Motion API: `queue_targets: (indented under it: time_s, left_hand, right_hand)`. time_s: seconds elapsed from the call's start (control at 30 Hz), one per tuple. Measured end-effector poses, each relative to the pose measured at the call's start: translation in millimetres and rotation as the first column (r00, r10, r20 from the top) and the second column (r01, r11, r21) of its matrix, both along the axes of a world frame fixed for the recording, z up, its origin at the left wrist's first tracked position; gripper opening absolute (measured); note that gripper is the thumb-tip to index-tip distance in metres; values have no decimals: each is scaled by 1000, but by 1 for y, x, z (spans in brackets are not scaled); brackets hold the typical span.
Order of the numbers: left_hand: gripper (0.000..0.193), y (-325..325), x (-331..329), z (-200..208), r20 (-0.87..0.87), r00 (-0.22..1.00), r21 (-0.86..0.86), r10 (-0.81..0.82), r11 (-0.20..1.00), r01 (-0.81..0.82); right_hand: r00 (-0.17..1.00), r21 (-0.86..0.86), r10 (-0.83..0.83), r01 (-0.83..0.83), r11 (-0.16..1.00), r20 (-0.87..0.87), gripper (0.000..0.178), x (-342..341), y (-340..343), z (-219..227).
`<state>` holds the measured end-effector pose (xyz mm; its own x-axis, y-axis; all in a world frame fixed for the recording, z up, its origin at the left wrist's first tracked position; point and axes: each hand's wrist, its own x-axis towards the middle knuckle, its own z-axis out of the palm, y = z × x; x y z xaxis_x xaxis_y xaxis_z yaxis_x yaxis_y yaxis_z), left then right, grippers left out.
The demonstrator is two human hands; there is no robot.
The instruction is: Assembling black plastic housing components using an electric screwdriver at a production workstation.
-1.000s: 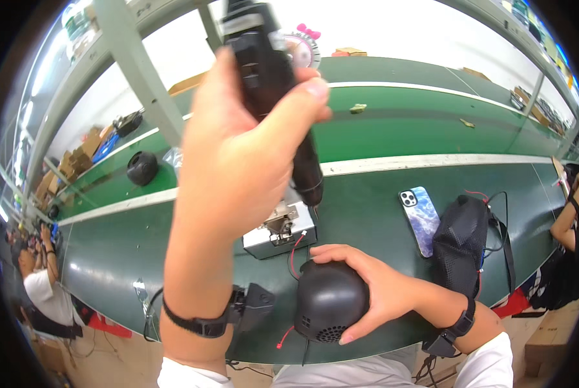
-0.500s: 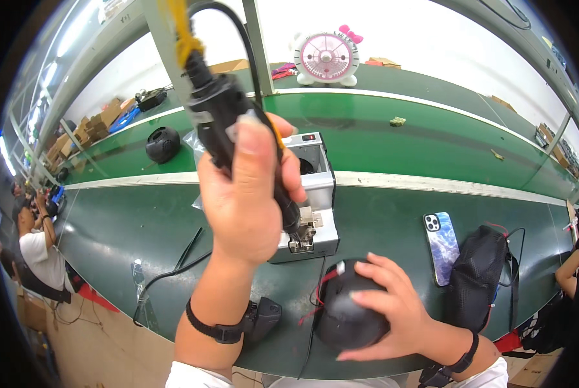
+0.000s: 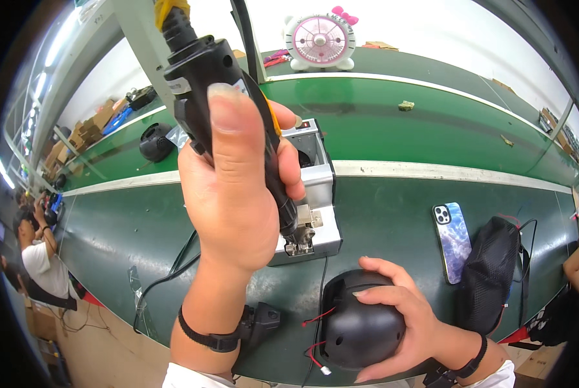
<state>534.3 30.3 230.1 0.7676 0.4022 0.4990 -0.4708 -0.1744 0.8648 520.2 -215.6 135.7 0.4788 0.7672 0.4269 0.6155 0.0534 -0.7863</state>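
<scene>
- R hand (image 3: 419, 323) is grasping a blk dome (image 3: 366, 326), fingers & thumb spread round its right side; dome is sitting on the near side of the box machine (image 3: 329, 238), slightly right of it.
- Red wires (image 3: 312, 349) are sticking out from the dome, one ending in a white plug (image 3: 326, 370).
- Blk strap (image 3: 210, 341) is circling the L wrist, nearer than the machine & left of it.
- L hand (image 3: 231, 187) is clenching a blk power driver (image 3: 202, 68); its tip is pointing down at the machine's front metal part, can't tell if touching.
- Mesh pouch (image 3: 491, 278), blk, is lying well right of the machine; phone (image 3: 453, 242) w/ blue-white case is lying btwn them, just beside the pouch.
- 2nd dome (image 3: 157, 142), also blk, is resting left of & beyond the machine.
- Pink-white fan (image 3: 320, 42) is standing well beyond the machine.
- Person (image 3: 41, 262) in white top is sitting far left of the machine.
</scene>
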Motion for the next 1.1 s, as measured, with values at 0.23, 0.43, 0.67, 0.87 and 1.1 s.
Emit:
queue_targets:
  time_s: [0.23,0.43,0.67,0.87,1.1]
  left_hand:
    - [93,1,-6,3,-149,983,-84,-111,991,100]
    - [70,17,-46,32,89,865,-218,-495,837,502]
    - [25,26,-79,59,-64,684,26,-727,684,729]
    - [22,23,-80,56,-70,652,-34,-755,655,755]
    - [37,20,-72,53,-156,622,39,-768,624,780]
  right_hand:
    - [985,57,52,-43,997,-162,97,-6,2,-3]
    - [999,57,40,-40,998,1,108,-13,1,-1]
    - [993,174,21,-42,984,119,97,-27,6,-11]
    - [954,213,20,-87,973,300,95,-35,7,-25]
    - [968,245,-40,-22,969,248,73,-40,8,-35]
